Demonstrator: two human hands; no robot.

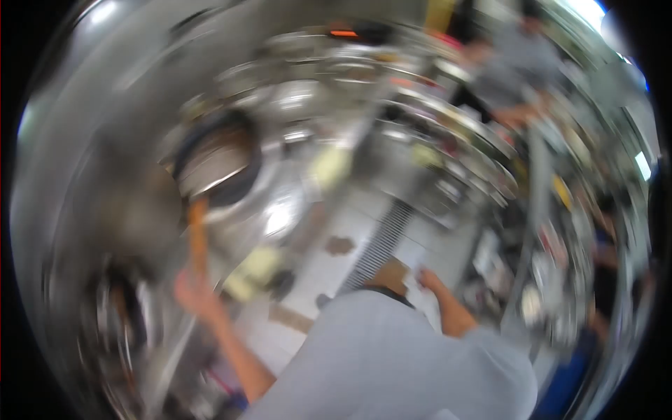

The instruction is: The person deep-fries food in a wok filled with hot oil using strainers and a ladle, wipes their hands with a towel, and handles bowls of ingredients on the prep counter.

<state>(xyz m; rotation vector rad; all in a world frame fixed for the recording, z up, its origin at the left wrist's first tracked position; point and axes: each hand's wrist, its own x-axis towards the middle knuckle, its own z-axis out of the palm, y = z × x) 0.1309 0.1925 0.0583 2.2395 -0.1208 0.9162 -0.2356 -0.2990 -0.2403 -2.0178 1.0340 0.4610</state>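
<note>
My left hand (197, 295) is closed around a wooden handle (198, 234) on the left side. The handle leads up to the near rim of a dark, round wok (246, 183), which sits on the steel stove top. A bright metallic edge crosses the wok; blur hides what is inside. My right hand (426, 278) is low beside my body, over the tiled floor. Motion smears its fingers, and I cannot make out whether it holds anything.
Steel pots and bowls (297, 98) crowd the back of the stove. A floor grate (380, 245) runs through the white tiles. Shelving with blurred goods (448, 182) stands to the right. Another person (514, 70) in grey works at the upper right.
</note>
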